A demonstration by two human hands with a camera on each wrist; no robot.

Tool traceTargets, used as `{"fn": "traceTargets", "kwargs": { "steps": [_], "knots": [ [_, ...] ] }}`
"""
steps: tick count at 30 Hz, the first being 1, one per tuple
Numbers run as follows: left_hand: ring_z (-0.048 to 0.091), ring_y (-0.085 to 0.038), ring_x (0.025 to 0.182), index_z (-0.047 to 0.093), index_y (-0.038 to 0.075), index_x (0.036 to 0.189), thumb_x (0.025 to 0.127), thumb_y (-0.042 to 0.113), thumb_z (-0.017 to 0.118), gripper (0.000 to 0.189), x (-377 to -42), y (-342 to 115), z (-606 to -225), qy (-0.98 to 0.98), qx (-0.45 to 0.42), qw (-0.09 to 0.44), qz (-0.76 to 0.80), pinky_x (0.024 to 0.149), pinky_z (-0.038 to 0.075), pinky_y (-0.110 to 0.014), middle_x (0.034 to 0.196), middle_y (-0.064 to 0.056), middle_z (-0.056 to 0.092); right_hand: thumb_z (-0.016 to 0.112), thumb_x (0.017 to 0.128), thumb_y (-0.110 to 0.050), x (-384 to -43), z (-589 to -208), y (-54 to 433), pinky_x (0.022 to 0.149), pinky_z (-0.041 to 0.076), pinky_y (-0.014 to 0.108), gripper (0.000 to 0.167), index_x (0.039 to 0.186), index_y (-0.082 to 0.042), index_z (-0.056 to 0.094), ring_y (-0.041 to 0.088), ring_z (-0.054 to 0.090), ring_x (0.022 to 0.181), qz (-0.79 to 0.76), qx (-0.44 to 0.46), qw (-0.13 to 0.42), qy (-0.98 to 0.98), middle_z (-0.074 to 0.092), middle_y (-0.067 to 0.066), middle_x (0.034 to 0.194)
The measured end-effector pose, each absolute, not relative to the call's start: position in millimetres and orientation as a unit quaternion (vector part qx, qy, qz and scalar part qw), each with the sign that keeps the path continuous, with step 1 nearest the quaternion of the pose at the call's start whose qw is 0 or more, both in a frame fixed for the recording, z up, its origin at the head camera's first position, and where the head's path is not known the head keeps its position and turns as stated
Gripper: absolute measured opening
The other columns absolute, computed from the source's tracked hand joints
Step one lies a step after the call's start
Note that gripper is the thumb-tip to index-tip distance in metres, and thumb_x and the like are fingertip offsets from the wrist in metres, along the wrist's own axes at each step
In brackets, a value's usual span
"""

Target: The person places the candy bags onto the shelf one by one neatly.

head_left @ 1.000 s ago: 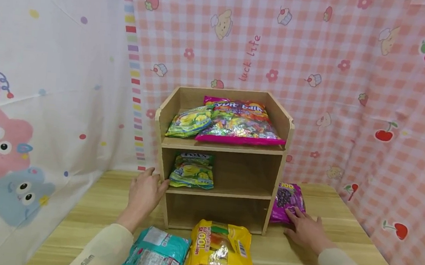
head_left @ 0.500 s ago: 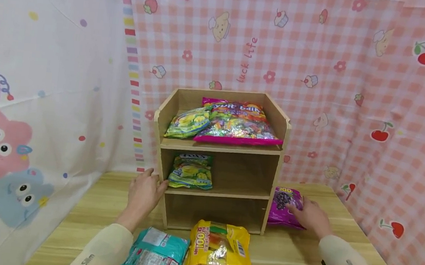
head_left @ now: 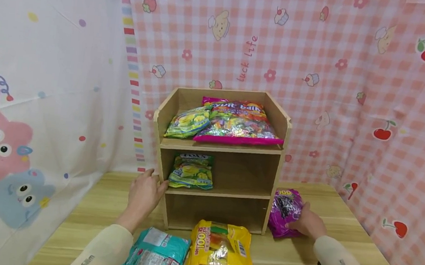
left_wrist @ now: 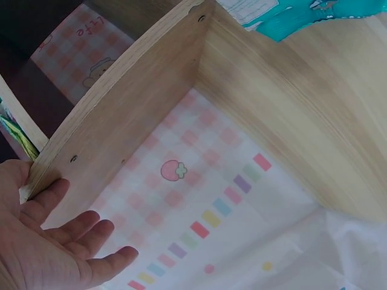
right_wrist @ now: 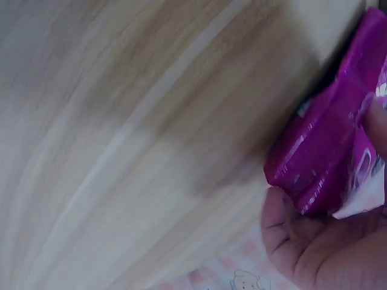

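My left hand [head_left: 146, 191] is at the left side panel of a small three-tier wooden shelf [head_left: 222, 147]. In the left wrist view, the thumb and index finger [left_wrist: 51, 199] pinch the panel's edge while the other fingers spread loosely. At the shelf's right side, my right hand [head_left: 309, 222] grips the right edge of a purple candy bag [head_left: 282, 209] printed with grapes. The right wrist view shows thumb and curled fingers around the crinkled purple bag [right_wrist: 323, 145], its bottom edge lifted off the table; part of it is out of frame.
A teal bag [head_left: 156, 253] and a yellow candy bag [head_left: 221, 253] lie before the shelf. On the top tier are a large fruit candy bag [head_left: 238, 124] and a green-yellow bag [head_left: 188, 122]. Another green-yellow bag [head_left: 192, 172] stands on the middle tier. Patterned cloth hangs behind.
My right hand has gone from resting on the purple candy bag to gripping its right edge. The bag has tilted and shifted slightly nearer. My left hand has stayed at the shelf.
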State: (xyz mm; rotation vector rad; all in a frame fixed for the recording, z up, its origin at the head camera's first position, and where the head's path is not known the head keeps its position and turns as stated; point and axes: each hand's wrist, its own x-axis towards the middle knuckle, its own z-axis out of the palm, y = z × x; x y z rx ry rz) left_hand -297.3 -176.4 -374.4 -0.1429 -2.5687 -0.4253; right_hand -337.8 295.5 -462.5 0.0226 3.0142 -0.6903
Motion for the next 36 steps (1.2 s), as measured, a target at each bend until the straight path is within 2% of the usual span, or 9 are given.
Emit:
{"fn": "traceTargets", "kwargs": {
  "steps": [4, 8, 12, 15, 21, 26, 29, 33, 36],
  "knots": [
    [0.056, -0.048, 0.117, 0.070, -0.002, 0.082, 0.095, 0.027, 0.065, 0.033, -297, -177, -373, -0.951, -0.052, 0.260, -0.157, 0.096, 0.040, -0.066, 0.128, -0.031, 0.058, 0.083, 0.077, -0.038, -332, -451, 300, 0.098, 0.039, 0.065, 0.113, 0.139, 0.027, 0.014, 0.064, 0.043, 0.118, -0.224, -0.006, 0.063, 0.973, 0.036, 0.049, 0.133],
    [0.056, -0.048, 0.117, 0.071, -0.003, 0.083, 0.095, 0.027, 0.065, 0.033, -298, -178, -374, -0.952, -0.050, 0.256, -0.158, 0.097, 0.039, -0.066, 0.129, -0.031, 0.058, 0.075, 0.084, -0.044, -330, -442, 304, 0.101, 0.036, 0.065, 0.104, 0.138, 0.028, 0.022, 0.063, 0.040, 0.122, -0.249, 0.004, 0.094, 0.964, 0.035, 0.049, 0.135],
    [0.055, -0.049, 0.118, 0.071, -0.004, 0.087, 0.096, 0.027, 0.064, 0.034, -298, -179, -374, -0.953, -0.048, 0.252, -0.158, 0.097, 0.039, -0.066, 0.130, -0.031, 0.057, 0.059, 0.096, -0.045, -333, -440, 309, 0.094, 0.045, 0.058, 0.077, 0.122, 0.027, 0.045, 0.050, 0.056, 0.104, -0.258, 0.009, 0.078, 0.963, 0.053, 0.043, 0.117],
    [0.055, -0.049, 0.117, 0.072, -0.005, 0.088, 0.096, 0.027, 0.064, 0.034, -298, -179, -375, -0.953, -0.048, 0.254, -0.155, 0.096, 0.039, -0.066, 0.130, -0.030, 0.058, 0.051, 0.100, -0.039, -335, -443, 313, 0.086, 0.049, 0.054, 0.065, 0.108, 0.026, 0.054, 0.040, 0.059, 0.089, -0.256, 0.013, 0.056, 0.965, 0.059, 0.038, 0.104],
    [0.059, -0.047, 0.113, 0.071, -0.002, 0.080, 0.094, 0.026, 0.066, 0.032, -298, -177, -375, -0.949, -0.053, 0.268, -0.158, 0.093, 0.042, -0.065, 0.126, -0.029, 0.061, 0.044, 0.101, -0.041, -336, -456, 316, 0.091, 0.046, 0.058, 0.070, 0.115, 0.027, 0.053, 0.053, 0.058, 0.104, -0.247, 0.038, 0.052, 0.967, 0.054, 0.045, 0.116],
    [0.059, -0.047, 0.113, 0.070, -0.002, 0.078, 0.093, 0.026, 0.066, 0.031, -298, -176, -374, -0.948, -0.055, 0.269, -0.162, 0.094, 0.041, -0.065, 0.126, -0.029, 0.061, 0.043, 0.100, -0.046, -335, -459, 318, 0.095, 0.044, 0.058, 0.077, 0.121, 0.029, 0.046, 0.052, 0.055, 0.107, -0.280, 0.060, 0.084, 0.955, 0.050, 0.045, 0.121],
    [0.058, -0.047, 0.113, 0.070, -0.002, 0.079, 0.093, 0.026, 0.066, 0.031, -298, -176, -373, -0.948, -0.054, 0.270, -0.163, 0.094, 0.041, -0.065, 0.127, -0.029, 0.060, 0.048, 0.099, -0.045, -334, -457, 320, 0.088, 0.049, 0.057, 0.079, 0.122, 0.030, 0.041, 0.045, 0.057, 0.099, -0.330, 0.080, 0.105, 0.935, 0.050, 0.044, 0.117],
    [0.058, -0.047, 0.113, 0.071, -0.002, 0.081, 0.094, 0.025, 0.065, 0.031, -297, -176, -372, -0.948, -0.053, 0.268, -0.162, 0.095, 0.041, -0.065, 0.127, -0.030, 0.060, 0.054, 0.097, -0.038, -334, -456, 323, 0.071, 0.054, 0.053, 0.067, 0.116, 0.026, 0.046, 0.034, 0.060, 0.081, -0.376, 0.109, 0.105, 0.914, 0.053, 0.035, 0.102],
    [0.058, -0.047, 0.113, 0.071, -0.003, 0.082, 0.094, 0.025, 0.065, 0.031, -297, -176, -372, -0.950, -0.051, 0.264, -0.160, 0.095, 0.041, -0.065, 0.127, -0.029, 0.060, 0.057, 0.096, -0.035, -333, -456, 325, 0.065, 0.052, 0.047, 0.056, 0.108, 0.019, 0.053, 0.027, 0.059, 0.070, -0.402, 0.125, 0.094, 0.902, 0.055, 0.027, 0.094]
  ]
}}
